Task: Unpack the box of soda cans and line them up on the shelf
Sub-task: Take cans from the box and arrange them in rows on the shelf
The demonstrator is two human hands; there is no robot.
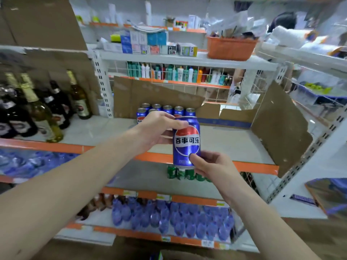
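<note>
Both hands hold one blue can (186,142) upright in the air, just near of the shelf (225,145): the left hand (159,128) curls round its top, the right hand (210,164) pinches its base. A row of cans (167,109) stands far left against cardboard (150,94). Set down carelessly, the can could knock that row over, or slip if one hand lets go early.

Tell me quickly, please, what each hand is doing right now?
Left hand: grips the upper part of the blue soda can.
Right hand: pinches the same can near its base.
</note>
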